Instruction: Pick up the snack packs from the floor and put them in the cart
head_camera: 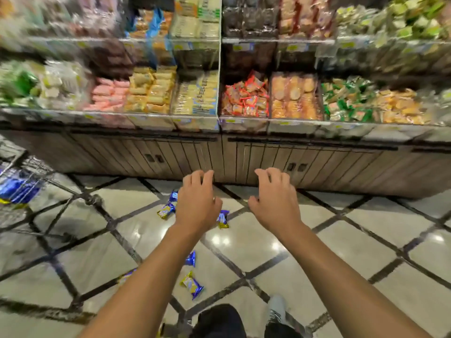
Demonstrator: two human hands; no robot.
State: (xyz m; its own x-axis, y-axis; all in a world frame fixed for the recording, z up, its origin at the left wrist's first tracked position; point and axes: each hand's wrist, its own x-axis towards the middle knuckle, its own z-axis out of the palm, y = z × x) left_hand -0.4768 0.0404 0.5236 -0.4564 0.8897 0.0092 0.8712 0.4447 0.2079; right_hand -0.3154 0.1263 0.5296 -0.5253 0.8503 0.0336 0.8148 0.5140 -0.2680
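Snack packs, blue and gold wrappers, lie scattered on the tiled floor [341, 240]: one [166, 211] just left of the left wrist, one [223, 218] between the two hands, one [192, 284] lower down beside the left forearm, one [191, 258] partly hidden behind that forearm. More blue packs [18, 185] sit inside the wire cart [31, 167] at far left edge, blurred. Left hand [198, 200] held out above the floor, palm down, fingers loosely curled, holding nothing. Right hand [274, 198] same posture, loosely curled, nothing in it. Hands apart from each other, neither touching any pack. Beyond the hands: wooden cabinet base [268, 157] with shelves of bagged snacks [244, 96] above. Person's shoe [277, 311] visible at bottom
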